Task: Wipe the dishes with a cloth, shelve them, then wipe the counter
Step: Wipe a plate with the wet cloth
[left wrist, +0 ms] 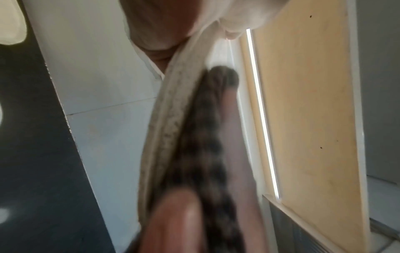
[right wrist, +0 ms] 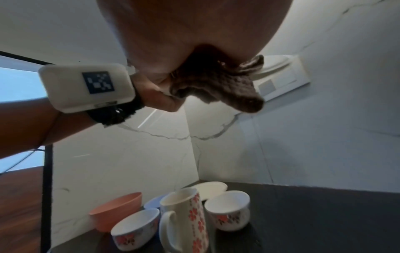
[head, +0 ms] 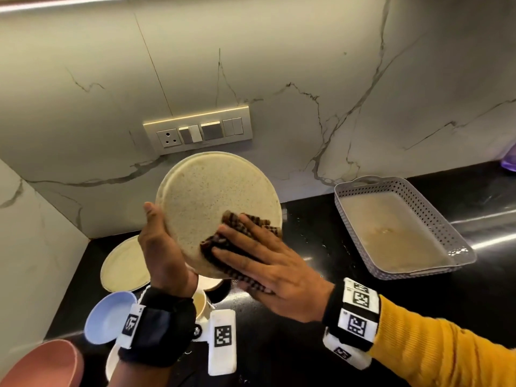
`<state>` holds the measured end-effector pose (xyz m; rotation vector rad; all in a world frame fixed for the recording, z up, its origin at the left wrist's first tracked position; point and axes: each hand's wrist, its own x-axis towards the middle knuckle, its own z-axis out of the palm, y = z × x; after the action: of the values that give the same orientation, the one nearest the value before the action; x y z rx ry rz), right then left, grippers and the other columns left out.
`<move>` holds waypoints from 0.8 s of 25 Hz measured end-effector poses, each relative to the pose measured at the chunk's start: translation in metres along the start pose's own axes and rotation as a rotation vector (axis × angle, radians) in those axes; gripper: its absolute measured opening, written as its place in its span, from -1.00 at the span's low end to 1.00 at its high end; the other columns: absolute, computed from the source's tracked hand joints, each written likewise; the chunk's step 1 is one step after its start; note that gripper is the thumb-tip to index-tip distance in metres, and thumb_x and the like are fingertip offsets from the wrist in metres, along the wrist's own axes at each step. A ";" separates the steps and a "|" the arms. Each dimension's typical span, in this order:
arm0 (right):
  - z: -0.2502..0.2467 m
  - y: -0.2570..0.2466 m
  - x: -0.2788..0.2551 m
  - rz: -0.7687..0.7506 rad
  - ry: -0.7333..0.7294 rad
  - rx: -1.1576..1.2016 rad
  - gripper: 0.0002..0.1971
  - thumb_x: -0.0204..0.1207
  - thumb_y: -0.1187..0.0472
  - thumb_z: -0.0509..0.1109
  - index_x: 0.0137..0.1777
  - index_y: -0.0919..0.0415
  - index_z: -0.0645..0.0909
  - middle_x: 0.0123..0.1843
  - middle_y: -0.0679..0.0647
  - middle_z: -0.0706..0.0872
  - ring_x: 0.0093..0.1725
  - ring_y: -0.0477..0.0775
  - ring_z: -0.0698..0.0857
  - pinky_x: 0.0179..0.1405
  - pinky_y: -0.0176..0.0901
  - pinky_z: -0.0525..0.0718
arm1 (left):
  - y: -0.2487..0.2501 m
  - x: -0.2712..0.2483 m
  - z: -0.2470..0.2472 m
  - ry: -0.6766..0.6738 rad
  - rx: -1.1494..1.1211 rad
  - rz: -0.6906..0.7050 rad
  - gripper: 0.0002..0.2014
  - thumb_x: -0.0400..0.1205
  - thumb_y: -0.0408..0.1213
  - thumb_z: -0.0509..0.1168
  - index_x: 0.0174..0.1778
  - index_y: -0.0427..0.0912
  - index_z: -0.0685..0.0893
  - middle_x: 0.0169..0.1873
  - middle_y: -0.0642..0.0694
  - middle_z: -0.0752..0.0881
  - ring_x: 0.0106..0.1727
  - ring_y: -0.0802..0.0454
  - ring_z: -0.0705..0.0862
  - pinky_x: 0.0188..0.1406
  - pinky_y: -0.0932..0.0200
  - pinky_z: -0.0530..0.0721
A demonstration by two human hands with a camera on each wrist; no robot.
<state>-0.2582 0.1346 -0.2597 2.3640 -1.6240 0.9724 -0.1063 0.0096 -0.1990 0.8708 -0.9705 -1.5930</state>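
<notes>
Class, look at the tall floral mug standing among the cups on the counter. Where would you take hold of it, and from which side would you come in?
Judging from the right wrist view, grip the tall floral mug by its loop handle. The mug stands upright with that handle turned toward this camera, so come in from this near side. Two short cups crowd its flanks, which makes a grip round the body awkward.

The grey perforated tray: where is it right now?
In the head view, the grey perforated tray sits on the black counter at right, against the marble wall, apart from the speckled plate.
</notes>
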 end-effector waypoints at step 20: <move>-0.002 -0.010 0.025 -0.005 0.056 -0.075 -0.36 0.76 0.10 0.43 0.77 0.16 0.32 0.85 0.22 0.14 0.85 0.41 -0.07 0.76 0.50 0.11 | -0.002 -0.011 0.024 -0.027 0.105 0.232 -0.46 0.89 0.06 0.01 -0.14 -0.03 0.83 -0.04 -0.15 0.86 0.09 -0.14 0.86 0.07 -0.06 0.82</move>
<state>-0.2445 0.1197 -0.2417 2.2704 -1.6053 0.9509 -0.1260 0.0249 -0.1908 0.7784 -1.1399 -1.3692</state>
